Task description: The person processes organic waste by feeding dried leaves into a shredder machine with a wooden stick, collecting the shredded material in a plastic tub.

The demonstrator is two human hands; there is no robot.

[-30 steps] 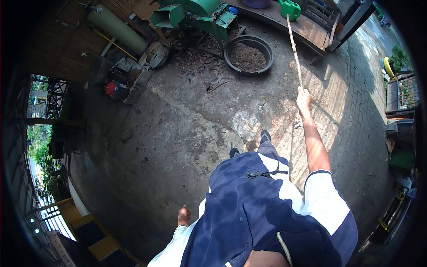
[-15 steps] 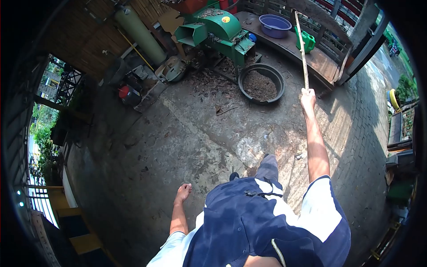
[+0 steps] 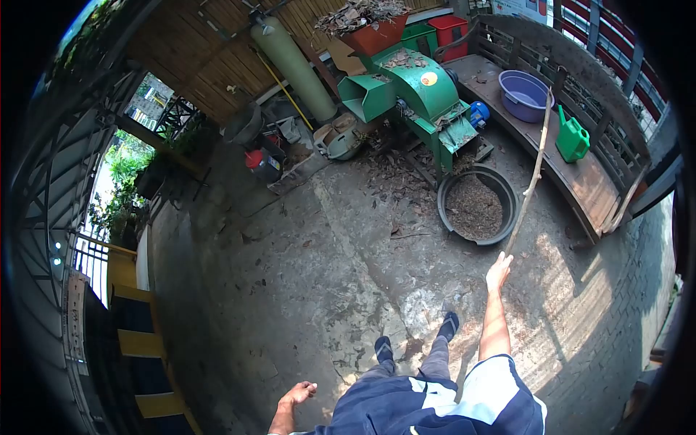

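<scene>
The long stick (image 3: 531, 174) is clamped at its lower end in the right hand (image 3: 498, 272), whose fingers are closed around it, and from that grip it slants up and away over the rim of the black tub (image 3: 507, 206) of wood chips, its tip reaching toward the purple basin (image 3: 523, 94) and the green watering can (image 3: 572, 138) on the wooden bench (image 3: 580, 192). Beyond the grip and to its left stands the green shredder machine (image 3: 409, 94). The left hand (image 3: 297, 395) hangs well apart from the stick with its fingers loosely curled on nothing, above the bare concrete floor (image 3: 290, 275).
</scene>
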